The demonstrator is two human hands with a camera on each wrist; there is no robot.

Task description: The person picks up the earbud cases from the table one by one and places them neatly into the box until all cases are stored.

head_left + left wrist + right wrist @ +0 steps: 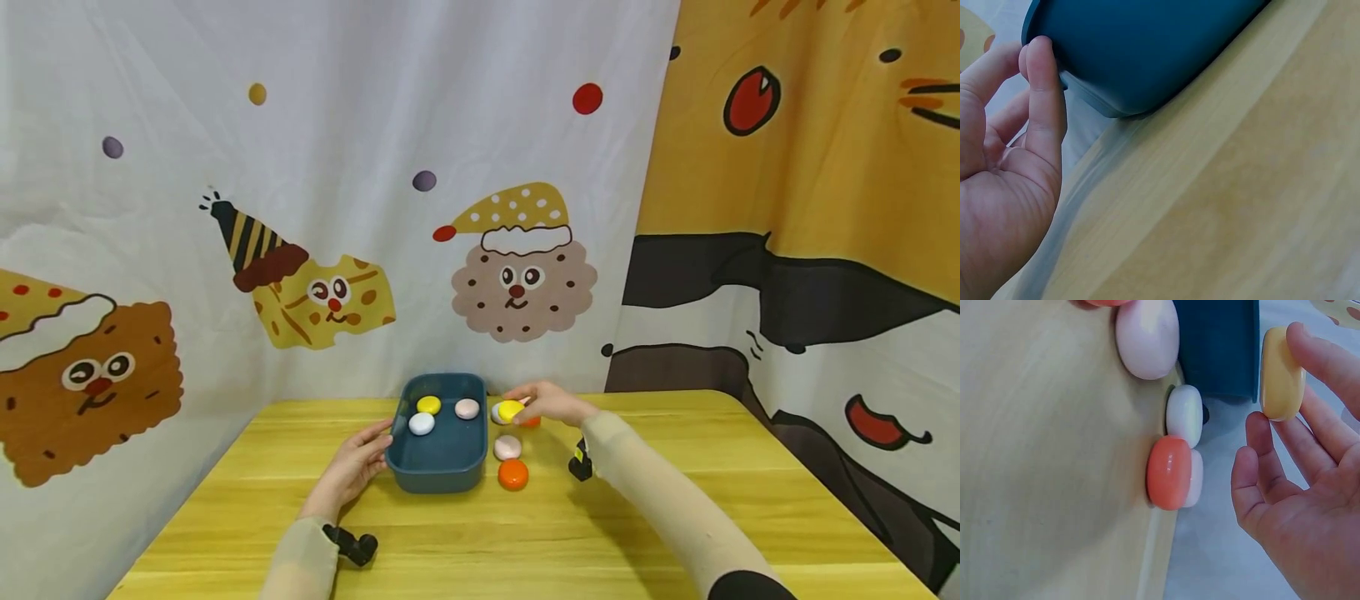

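Note:
A dark blue rectangular bin (438,483) stands on the table. My left hand (350,471) is at its left side, and in the left wrist view the thumb and a finger pinch the bin's rim (1034,14). My right hand (553,403) holds a glossy yellow oval disc (1282,374) between thumb and fingertips, raised beside the bin's right wall. Inside the bin lie another yellow disc (429,405), a white disc (422,423) and a pale pink disc (467,408).
Right of the bin, an orange disc (1169,472), a white disc (1184,416) and a pale pink disc (1196,479) cluster below my right hand. Closer to me lie a pink disc (507,447) and an orange disc (513,474). A printed curtain (360,125) hangs behind the wooden table (450,542).

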